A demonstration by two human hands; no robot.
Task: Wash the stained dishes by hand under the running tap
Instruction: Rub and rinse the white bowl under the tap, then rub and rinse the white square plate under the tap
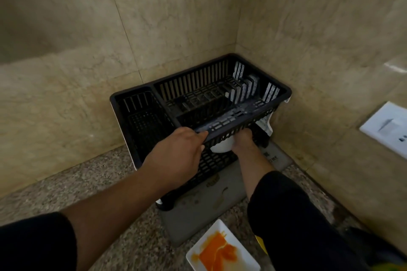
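A: Step in hand?
B: Likely gathering dishes before washing. Left hand (176, 152) clenches the dish rack (193, 79) by its front rim, rack tilted, in the countertop's (88, 182) back corner. Right hand (242, 141) is under it at a white bowl (221, 146); can't tell its grip.
A: Count?
B: One bowl, one orange-stained plate (220, 251) at the near edge. Next: slide the bowl clear.

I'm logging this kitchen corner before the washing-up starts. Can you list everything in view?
dish rack: 1, black, in the wall corner, on the mat
bowl: 1, white, under the rack's upper basket, at the front
plate: 1, white with an orange stain, on the counter nearest the camera
mat: 1, grey, on the counter under the rack
switch plate: 1, white, on the right wall
counter: 1, speckled stone
wall tiles: several, beige, behind and to the right
left hand: 1, grips the basket's front rim
right hand: 1, under that rim beside the bowl, fingers hidden
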